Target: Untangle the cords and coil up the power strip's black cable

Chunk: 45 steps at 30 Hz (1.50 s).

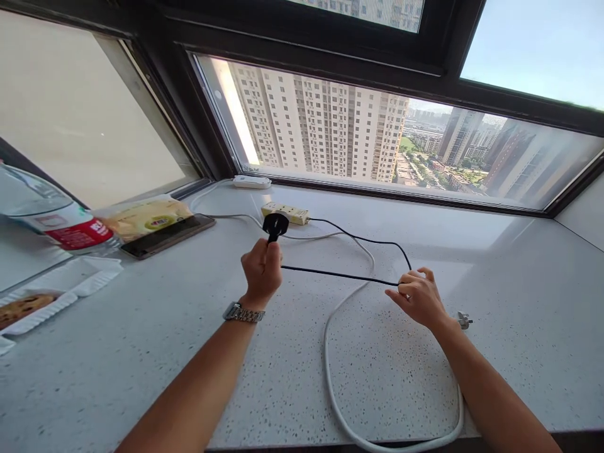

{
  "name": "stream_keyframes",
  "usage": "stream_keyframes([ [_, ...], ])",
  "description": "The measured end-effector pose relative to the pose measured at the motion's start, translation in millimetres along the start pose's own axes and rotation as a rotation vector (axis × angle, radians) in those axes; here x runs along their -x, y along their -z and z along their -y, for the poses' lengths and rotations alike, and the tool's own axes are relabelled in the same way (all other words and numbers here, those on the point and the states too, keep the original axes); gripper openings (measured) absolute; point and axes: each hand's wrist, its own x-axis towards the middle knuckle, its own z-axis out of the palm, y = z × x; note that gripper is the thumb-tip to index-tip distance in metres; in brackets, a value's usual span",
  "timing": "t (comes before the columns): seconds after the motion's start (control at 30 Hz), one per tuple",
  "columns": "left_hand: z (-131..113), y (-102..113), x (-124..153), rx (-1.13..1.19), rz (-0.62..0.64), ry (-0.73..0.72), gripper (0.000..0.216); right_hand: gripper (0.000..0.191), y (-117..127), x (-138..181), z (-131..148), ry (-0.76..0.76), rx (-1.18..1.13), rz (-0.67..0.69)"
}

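My left hand [261,270] is closed around a black cable just below its round black plug [275,224], holding the plug upright near a cream power strip [285,212]. My right hand [418,296] pinches the same black cable [340,275] farther along, so it stretches taut between both hands. The cable loops back toward the strip. A metal watch [243,313] sits on my left wrist.
A thick white cord [330,377] loops across the speckled sill [141,352], ending in a white plug [465,321]. A white adapter [251,182] lies by the window. At left lie a water bottle [56,220], a snack packet [146,217], a tablet [174,236] and a white food tray [42,302].
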Motion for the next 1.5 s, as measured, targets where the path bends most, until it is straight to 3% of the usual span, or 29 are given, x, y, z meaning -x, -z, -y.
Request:
stream_keyframes([
  [0.1, 7, 15, -7, -0.231, -0.109, -0.209, 0.037, 0.060, 9, 4, -20, -0.031, -0.002, -0.056],
  [0.2, 9, 25, -14, -0.345, -0.215, -0.243, 0.033, 0.060, 16, 10, -39, -0.108, 0.007, -0.129],
  [0.27, 6, 23, -14, -0.354, -0.219, -0.245, 0.032, 0.058, 17, 13, -44, -0.152, -0.049, -0.165],
  [0.33, -2, 12, -6, -0.330, -0.138, -0.245, 0.033, 0.055, 16, 12, -40, -0.181, -0.186, -0.200],
  [0.4, -12, -5, 7, -0.265, 0.028, -0.211, 0.035, 0.050, 14, 10, -29, -0.186, -0.359, -0.253],
  [0.57, -43, -46, 47, 0.092, 0.402, 0.062, 0.041, 0.036, 14, 7, 7, -0.114, -0.686, -0.393],
  [0.73, -64, -69, 82, 0.371, 0.769, 0.246, 0.048, 0.031, 11, 8, 35, -0.058, -0.834, -0.281],
  [0.87, -72, -73, 98, 0.393, 0.902, 0.244, 0.045, 0.030, 8, 11, 47, -0.018, -0.797, -0.165],
  [1.0, -72, -73, 99, 0.360, 0.921, 0.237, 0.046, 0.029, 1, 14, 51, -0.037, -0.845, -0.176],
  [1.1, -72, -70, 91, 0.475, 0.865, 0.353, 0.055, 0.034, -3, 13, 51, -0.104, -1.031, -0.231],
  [1.2, -80, -61, 80, 0.622, 0.861, 0.473, 0.061, 0.045, -1, 12, 50, -0.096, -1.103, -0.153],
  [1.37, -102, -36, 68, 0.684, 0.993, 0.611, 0.062, 0.052, 10, 10, 43, 0.053, -0.883, -0.101],
  [1.5, -118, -15, 56, 0.740, 0.783, 0.668, 0.059, 0.049, 11, 6, 32, 0.080, -0.657, -0.113],
])
